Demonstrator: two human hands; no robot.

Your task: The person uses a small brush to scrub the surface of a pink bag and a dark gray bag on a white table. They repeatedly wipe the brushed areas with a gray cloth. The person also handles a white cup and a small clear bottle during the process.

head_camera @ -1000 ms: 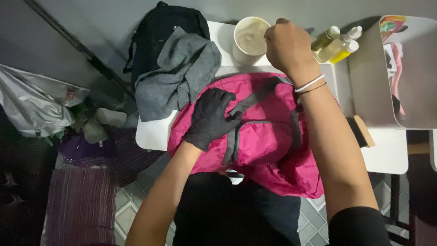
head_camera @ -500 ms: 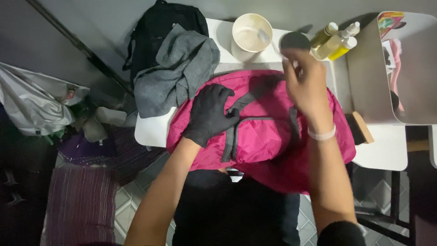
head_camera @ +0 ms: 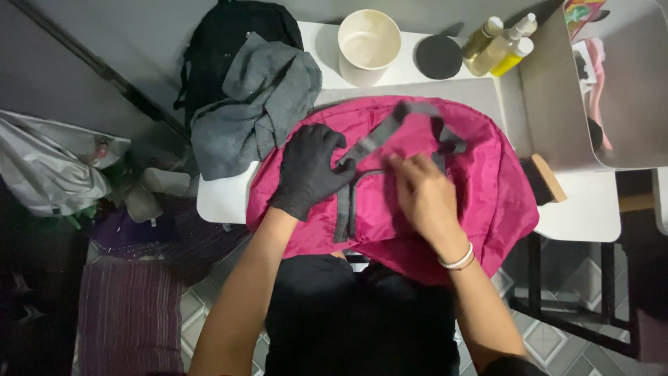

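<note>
- Change vs half a second back: right hand (head_camera: 426, 202) has come down off the far edge of the surface (head_camera: 584, 209), where it was up near the round black lid (head_camera: 438, 56), and now lies on the magenta bag (head_camera: 487, 174). The lid sits alone beside the white tub (head_camera: 369, 43). Reads as: lid put aside, both hands back on the bag.
- Left hand (head_camera: 309, 169), in a black glove, hasn't moved: flat on the bag's left half, fingers spread, thumb by the grey strap (head_camera: 379, 136). Pressing, not gripping.
- Right hand bare, bracelet at the wrist, fingers loosely extended over the fabric near the strap junction. Blurred, so I can't tell whether it pinches anything; looks open.
- Hands near each other, not touching.
- Bag lies flat across the middle of the surface, near edge hanging over towards the person.
- Around it: grey cloth (head_camera: 261, 104) on a black backpack (head_camera: 229, 42) at left, three small bottles (head_camera: 501, 45) at the back, a brush (head_camera: 544, 179) touching the bag's right edge.
</note>
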